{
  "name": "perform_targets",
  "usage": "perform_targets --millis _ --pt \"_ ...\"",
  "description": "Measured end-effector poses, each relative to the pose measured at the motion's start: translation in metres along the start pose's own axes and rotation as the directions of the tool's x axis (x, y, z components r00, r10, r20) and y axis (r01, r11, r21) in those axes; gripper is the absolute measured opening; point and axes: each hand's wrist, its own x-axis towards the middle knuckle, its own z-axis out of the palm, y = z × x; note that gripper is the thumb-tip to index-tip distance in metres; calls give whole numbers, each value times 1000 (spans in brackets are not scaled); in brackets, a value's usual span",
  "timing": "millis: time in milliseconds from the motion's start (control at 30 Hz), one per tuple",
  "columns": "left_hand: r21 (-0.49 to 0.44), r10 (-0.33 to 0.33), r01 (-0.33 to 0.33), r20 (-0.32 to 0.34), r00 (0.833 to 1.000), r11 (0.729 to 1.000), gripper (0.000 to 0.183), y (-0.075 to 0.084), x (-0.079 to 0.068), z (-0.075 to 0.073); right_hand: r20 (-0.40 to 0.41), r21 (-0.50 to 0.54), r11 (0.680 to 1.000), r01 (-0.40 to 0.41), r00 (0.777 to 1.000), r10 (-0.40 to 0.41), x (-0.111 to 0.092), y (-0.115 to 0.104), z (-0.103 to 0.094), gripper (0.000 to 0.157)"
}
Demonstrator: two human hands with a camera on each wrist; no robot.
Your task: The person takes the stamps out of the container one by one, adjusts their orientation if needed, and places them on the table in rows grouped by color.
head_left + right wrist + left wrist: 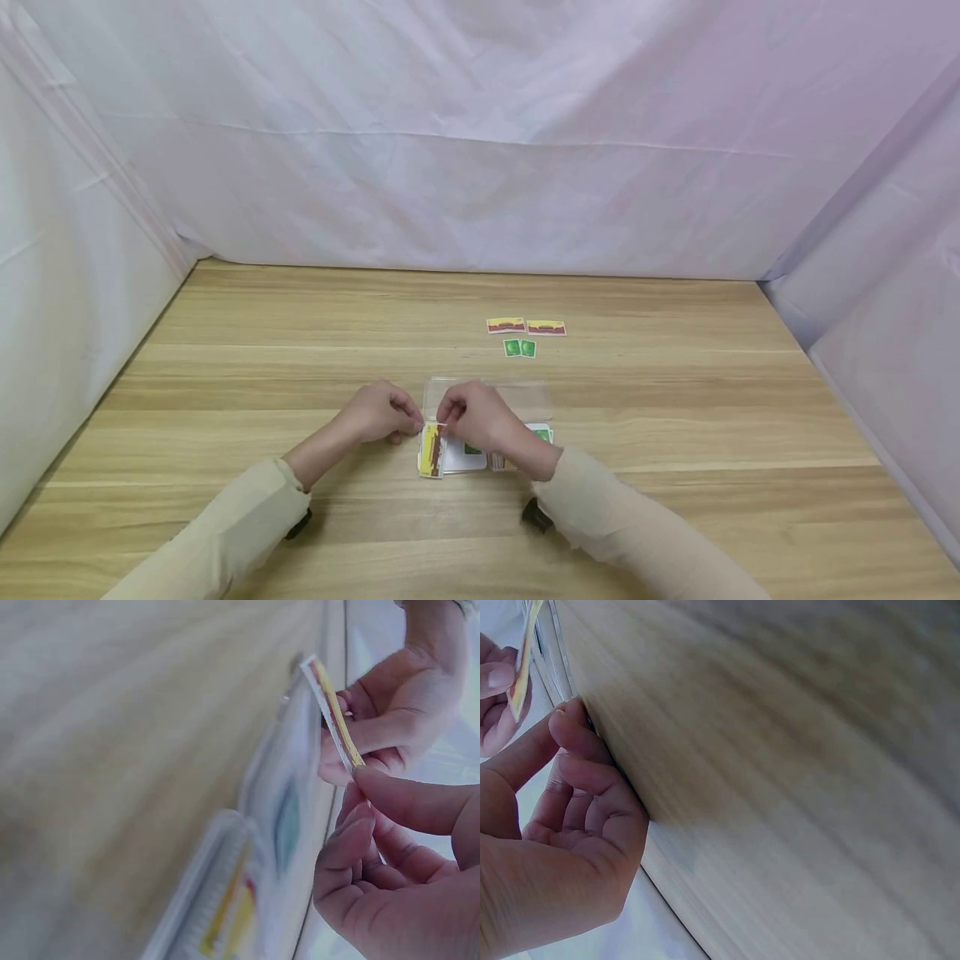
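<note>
My right hand (480,414) pinches one end of a small yellow and red paper card (432,452) between thumb and fingers. The card tilts over the left part of a clear plastic case, whose transparent lid (525,397) lies open toward the back. At the case's left edge, the thumb and fingertips of my left hand (577,795) hold the rim. Inside the case a green card (472,448) shows in the left section. Yellow and red cards (229,919) and another green card (543,434) sit on the right, partly hidden by my right wrist.
Beyond the case, two yellow and red cards (506,326) lie side by side on the wooden table (300,333). Two green cards (512,348) lie just in front of them. White cloth (480,200) hangs at the back and both sides.
</note>
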Motion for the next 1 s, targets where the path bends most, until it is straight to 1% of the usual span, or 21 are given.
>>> perform_targets --millis 67,233,367,467,600,700,833,1000 --pt "5 1 -1 2 1000 1000 5 0 0 0 13 14 1000 -13 1000 13 -1 -2 -4 11" --pt "12 5 -6 6 1000 1000 5 0 0 -1 29 29 999 -14 999 13 -4 -7 -15 10" --pt "9 -4 4 6 1000 1000 4 0 1 -1 16 42 999 -14 1000 13 -6 -12 -27 11" --pt "14 -10 10 6 1000 1000 4 1 1 -1 2 82 996 -21 1000 21 -7 -14 -38 9" --pt "19 -13 13 5 1000 1000 5 1 0 -1 -33 126 992 -8 999 12 -9 -17 -54 8" --pt "18 -10 10 3 1000 1000 5 0 0 -1 -65 134 991 9 998 0 -9 -16 -65 7" --pt "11 -8 8 -1 1000 1000 4 -2 0 -1 -106 145 989 -5 994 20 -11 -14 -80 5" --pt "-2 1 -1 -2 1000 1000 4 -5 1 -1 -160 165 986 -39 985 65 -14 -9 -99 6"
